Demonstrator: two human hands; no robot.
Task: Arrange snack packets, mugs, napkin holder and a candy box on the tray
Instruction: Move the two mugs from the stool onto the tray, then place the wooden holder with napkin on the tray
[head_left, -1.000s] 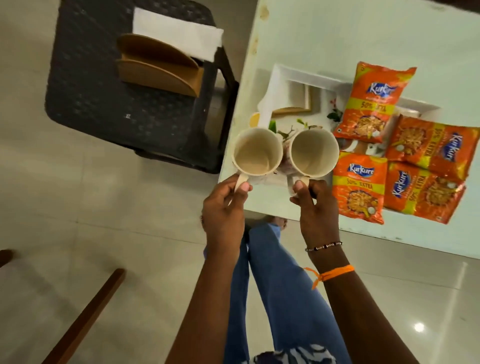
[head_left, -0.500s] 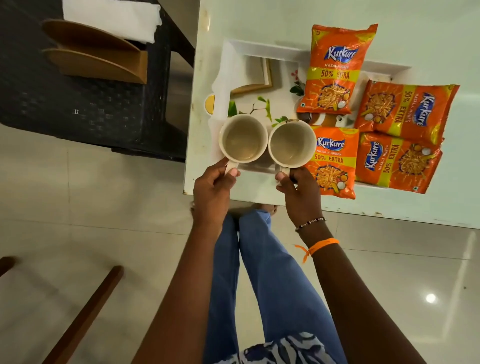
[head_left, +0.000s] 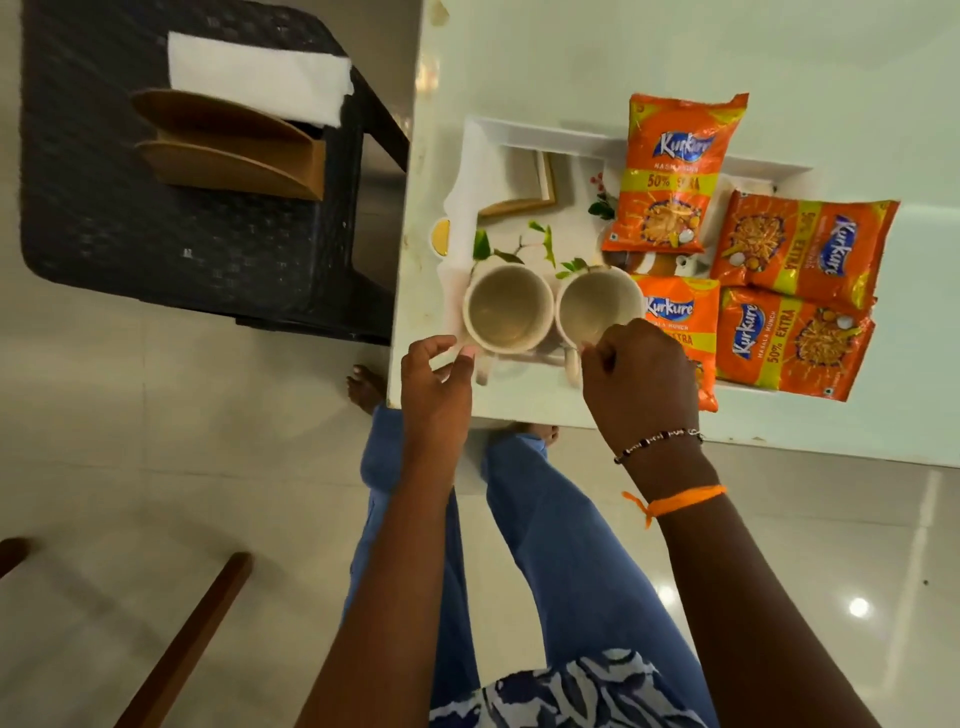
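Observation:
Two cream mugs stand side by side at the front left of the white floral tray. My left hand hovers with fingers apart just beside the left mug's handle. My right hand is curled, its fingertips pinching the top of the right mug's handle. Several orange snack packets lie on the tray's right half, some overhanging its rim. The wooden napkin holder and white napkins sit on a black stool to the left.
The tray rests near the front left corner of a white table. The black plastic stool stands close to the table's left side. A brown wooden bar crosses the floor at bottom left. My legs and feet are under the table edge.
The mugs have been set down on the tray. My left hand has let go of its mug's handle and spread its fingers; my right hand has loosened to a fingertip pinch.

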